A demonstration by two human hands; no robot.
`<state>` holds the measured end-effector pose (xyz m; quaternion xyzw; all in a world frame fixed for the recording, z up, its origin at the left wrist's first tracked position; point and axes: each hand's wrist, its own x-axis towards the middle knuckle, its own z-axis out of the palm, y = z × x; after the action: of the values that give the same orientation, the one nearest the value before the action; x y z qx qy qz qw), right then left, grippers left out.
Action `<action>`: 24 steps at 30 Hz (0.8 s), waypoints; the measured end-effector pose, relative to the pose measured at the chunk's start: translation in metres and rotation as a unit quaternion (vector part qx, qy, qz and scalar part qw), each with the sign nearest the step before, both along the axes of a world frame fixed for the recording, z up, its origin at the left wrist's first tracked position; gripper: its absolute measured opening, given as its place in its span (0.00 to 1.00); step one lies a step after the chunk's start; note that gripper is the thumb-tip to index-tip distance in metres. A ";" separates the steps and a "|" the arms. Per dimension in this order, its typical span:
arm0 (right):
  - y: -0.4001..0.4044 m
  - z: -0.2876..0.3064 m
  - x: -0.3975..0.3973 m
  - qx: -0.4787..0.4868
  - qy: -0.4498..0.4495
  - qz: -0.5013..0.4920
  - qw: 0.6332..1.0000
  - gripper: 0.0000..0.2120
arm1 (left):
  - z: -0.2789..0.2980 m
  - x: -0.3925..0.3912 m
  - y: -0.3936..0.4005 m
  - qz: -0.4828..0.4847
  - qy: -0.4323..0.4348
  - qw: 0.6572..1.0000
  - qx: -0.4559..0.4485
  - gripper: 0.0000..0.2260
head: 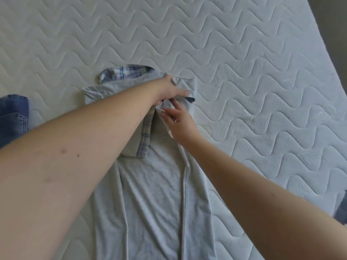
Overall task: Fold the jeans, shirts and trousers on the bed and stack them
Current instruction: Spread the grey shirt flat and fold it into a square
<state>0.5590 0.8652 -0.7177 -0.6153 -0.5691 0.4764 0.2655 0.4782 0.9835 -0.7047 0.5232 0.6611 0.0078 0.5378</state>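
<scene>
A light grey shirt (155, 194) with a plaid-lined collar (127, 73) lies lengthwise on the mattress (244, 72), its sides folded inward. My left hand (171, 89) reaches across and presses flat on the folded cloth near the right shoulder, fingers straight. Just below it, my right hand (178, 119) pinches the folded edge of the grey cloth between its fingertips. A folded sleeve with a plaid cuff (144, 141) lies on the shirt under my left forearm.
Blue jeans (13, 117) lie at the left edge of the view. A dark blue garment (340, 211) peeks in at the right edge. The quilted white mattress ends at its far right edge, with dark floor (332, 25) beyond.
</scene>
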 end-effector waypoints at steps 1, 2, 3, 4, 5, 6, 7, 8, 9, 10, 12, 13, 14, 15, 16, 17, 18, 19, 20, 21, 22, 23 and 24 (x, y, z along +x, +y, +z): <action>0.001 -0.001 -0.003 0.005 0.002 0.006 1.000 0.13 | -0.005 -0.001 0.002 -0.027 0.048 0.998 0.012 0.33; 0.000 -0.003 -0.005 0.002 0.004 0.011 1.000 0.14 | -0.010 -0.003 0.003 -0.043 0.092 0.994 0.029 0.25; -0.002 -0.005 -0.006 -0.009 0.007 0.013 1.000 0.14 | -0.015 -0.005 0.004 -0.051 0.127 0.989 0.047 0.19; -0.006 -0.007 -0.006 -0.017 0.007 0.011 1.000 0.15 | -0.019 -0.008 0.004 -0.055 0.147 0.986 0.062 0.15; -0.012 -0.010 -0.004 -0.015 0.000 0.006 1.000 0.15 | -0.023 -0.012 0.004 -0.056 0.149 0.985 0.073 0.13; -0.020 -0.014 -0.001 -0.009 -0.018 0.000 1.000 0.16 | -0.027 -0.016 0.004 -0.047 0.133 0.987 0.080 0.12; -0.028 -0.018 0.003 -0.003 -0.041 -0.004 0.999 0.17 | -0.031 -0.022 0.004 -0.029 0.103 0.990 0.090 0.10; -0.037 -0.022 0.007 -0.001 -0.066 -0.007 0.998 0.19 | -0.035 -0.027 0.003 -0.005 0.070 0.992 0.103 0.09; -0.045 -0.027 0.011 -0.004 -0.089 -0.009 0.996 0.20 | -0.038 -0.032 0.003 0.018 0.042 0.992 0.115 0.08; -0.051 -0.032 0.015 -0.008 -0.111 -0.010 0.994 0.22 | -0.041 -0.037 0.002 0.038 0.020 0.991 0.124 0.08; -0.064 -0.043 0.020 -0.009 -0.160 0.003 0.987 0.25 | -0.048 -0.044 0.001 0.070 -0.004 0.988 0.136 0.10; -0.070 -0.047 0.021 -0.016 -0.186 0.013 0.982 0.26 | -0.051 -0.046 0.000 0.083 -0.008 0.987 0.137 0.11; -0.075 -0.052 0.023 -0.030 -0.210 0.020 0.977 0.27 | -0.053 -0.048 -0.003 0.094 -0.008 0.987 0.128 0.14; -0.080 -0.056 0.026 -0.048 -0.229 0.020 0.972 0.28 | -0.054 -0.050 -0.006 0.098 -0.008 0.990 0.104 0.19; -0.083 -0.060 0.031 -0.065 -0.243 0.016 0.968 0.29 | -0.054 -0.052 -0.011 0.092 -0.011 0.994 0.066 0.26; -0.087 -0.063 0.036 -0.078 -0.251 0.011 0.965 0.30 | -0.052 -0.053 -0.018 0.073 -0.014 0.997 0.026 0.36; -0.089 -0.065 0.042 -0.085 -0.253 0.006 0.964 0.30 | -0.052 -0.055 -0.024 0.041 -0.017 0.999 -0.004 0.43; -0.091 -0.066 0.047 -0.090 -0.252 -0.002 0.964 0.30 | -0.052 -0.057 -0.028 0.006 -0.015 1.000 -0.021 0.46; -0.093 -0.065 0.053 -0.087 -0.254 -0.018 0.963 0.29 | -0.055 -0.057 -0.032 -0.022 -0.001 0.999 -0.027 0.44; -0.096 -0.063 0.057 -0.070 -0.262 -0.040 0.962 0.27 | -0.058 -0.058 -0.034 -0.040 0.029 0.998 -0.025 0.38; -0.099 -0.060 0.058 -0.037 -0.270 -0.061 0.960 0.23 | -0.062 -0.057 -0.037 -0.053 0.069 0.996 -0.015 0.32; -0.104 -0.057 0.057 0.012 -0.272 -0.067 0.960 0.19 | -0.063 -0.056 -0.040 -0.056 0.108 0.993 0.004 0.27; -0.109 -0.054 0.054 0.064 -0.267 -0.049 0.960 0.14 | -0.063 -0.053 -0.042 -0.048 0.134 0.990 0.024 0.23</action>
<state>0.6129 0.7564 -0.7715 -0.7293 -0.6175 0.2436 0.1655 0.4250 0.9412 -0.7681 0.5639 0.7006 -0.0722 0.4313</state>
